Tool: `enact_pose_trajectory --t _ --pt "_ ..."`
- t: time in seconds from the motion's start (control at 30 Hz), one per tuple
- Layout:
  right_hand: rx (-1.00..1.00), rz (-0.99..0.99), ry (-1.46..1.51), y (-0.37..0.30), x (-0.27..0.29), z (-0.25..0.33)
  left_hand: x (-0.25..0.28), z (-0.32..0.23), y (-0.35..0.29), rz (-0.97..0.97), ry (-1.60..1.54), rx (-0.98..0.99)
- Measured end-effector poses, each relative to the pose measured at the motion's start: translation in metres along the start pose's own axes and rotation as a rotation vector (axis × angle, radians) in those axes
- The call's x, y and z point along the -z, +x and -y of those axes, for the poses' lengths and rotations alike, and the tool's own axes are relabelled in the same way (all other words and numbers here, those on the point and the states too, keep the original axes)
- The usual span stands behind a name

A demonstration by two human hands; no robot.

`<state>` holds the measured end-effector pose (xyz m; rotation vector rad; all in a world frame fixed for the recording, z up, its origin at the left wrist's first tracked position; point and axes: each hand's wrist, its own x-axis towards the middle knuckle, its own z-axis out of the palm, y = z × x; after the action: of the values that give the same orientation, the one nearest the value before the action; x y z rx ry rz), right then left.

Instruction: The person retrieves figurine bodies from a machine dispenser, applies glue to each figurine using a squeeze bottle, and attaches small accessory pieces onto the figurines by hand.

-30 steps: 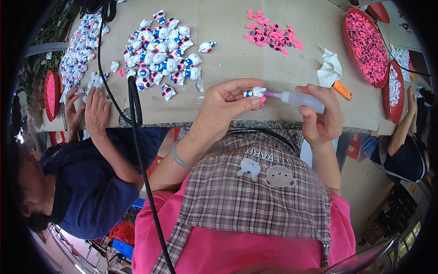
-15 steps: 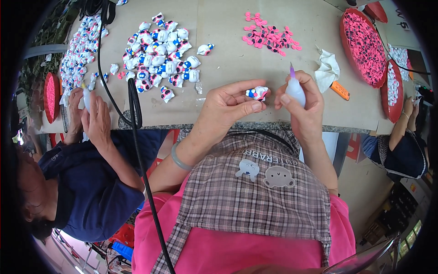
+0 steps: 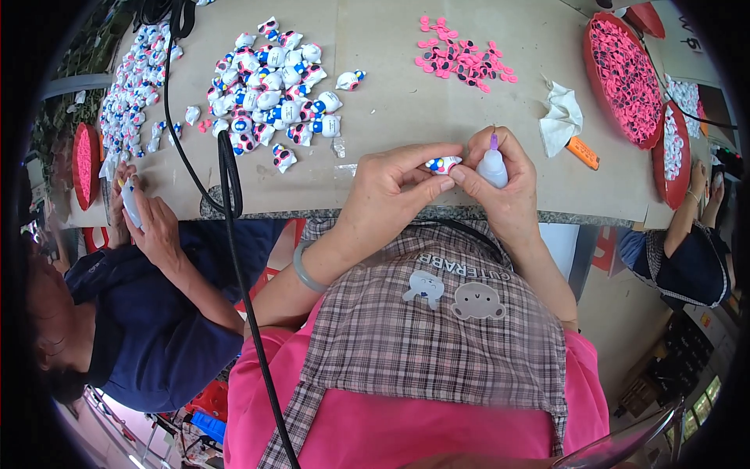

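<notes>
My left hand (image 3: 388,184) is closed on a small white cat-like figurine (image 3: 442,165) with pink, blue and yellow parts, pinched between thumb and fingers. My right hand (image 3: 512,195) is wrapped round a whitish squeeze bottle (image 3: 492,170) with a purple nozzle, which points up and away from me. The right thumb reaches over and presses on the figurine's right end, so both hands are close together just above the table's near edge. Beyond my left hand lies a heap of similar figurines (image 3: 269,98). Small pink-and-black pieces (image 3: 465,61) are scattered farther off.
A crumpled white cloth (image 3: 559,125) and an orange-handled object (image 3: 583,153) lie to the right. Farther right stands a red bowl (image 3: 595,86) of pink pieces. A black cable (image 3: 227,180) hangs at left, where a co-worker's hand (image 3: 156,230) holds another bottle.
My right hand has moved left, bringing the bottle along, and its thumb now touches the figurine. The figurine has turned in my left fingers. The co-worker's hands at left have lowered.
</notes>
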<state>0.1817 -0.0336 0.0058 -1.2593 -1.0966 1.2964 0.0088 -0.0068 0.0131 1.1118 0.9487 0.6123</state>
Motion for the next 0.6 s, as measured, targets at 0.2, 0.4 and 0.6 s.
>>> enact_pose_trajectory --t 0.2,0.4,0.6 --pt "-0.134 -0.028 0.082 -0.005 -0.002 -0.004 -0.002 0.005 0.001 -0.101 0.285 -0.386" --pt "-0.189 -0.066 0.212 -0.008 -0.008 -0.003 -0.001 0.007 0.003 -0.151 0.536 -0.571" --pt "-0.226 -0.095 0.274 -0.008 -0.012 -0.002 -0.001 0.010 0.004 -0.166 0.597 -0.623"
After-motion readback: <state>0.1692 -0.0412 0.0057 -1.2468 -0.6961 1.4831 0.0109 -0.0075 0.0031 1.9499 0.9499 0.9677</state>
